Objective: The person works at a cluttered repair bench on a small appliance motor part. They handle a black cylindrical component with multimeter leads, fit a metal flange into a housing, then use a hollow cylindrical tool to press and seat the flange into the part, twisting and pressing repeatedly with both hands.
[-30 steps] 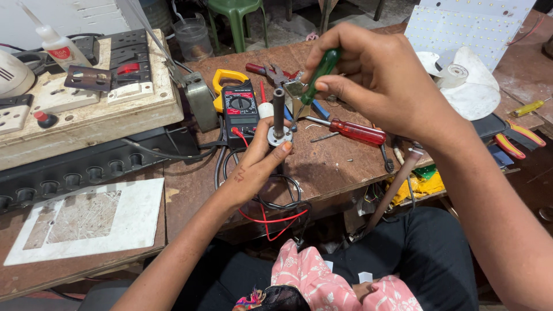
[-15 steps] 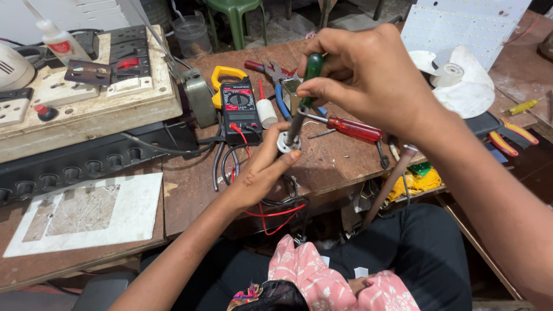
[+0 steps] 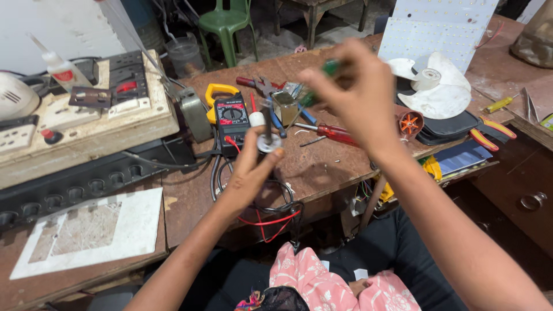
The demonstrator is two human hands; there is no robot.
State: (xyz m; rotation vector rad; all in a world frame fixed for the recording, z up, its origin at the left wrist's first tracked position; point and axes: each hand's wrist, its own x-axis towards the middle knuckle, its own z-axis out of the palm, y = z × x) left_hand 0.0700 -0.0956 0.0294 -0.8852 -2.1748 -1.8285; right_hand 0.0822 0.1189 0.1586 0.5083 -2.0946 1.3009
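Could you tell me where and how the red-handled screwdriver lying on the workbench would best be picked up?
Take the red-handled screwdriver by its thick red handle, coming down from above with fingers across it. It lies flat on the workbench, its thin shaft pointing left toward the blue-handled pliers. The handle is probably the easiest part to pinch. The right hand is directly above it.

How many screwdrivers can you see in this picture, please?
3: a green one in the right hand, a red one on the table below that hand, a yellow one far right. Others may lie hidden among the tools.
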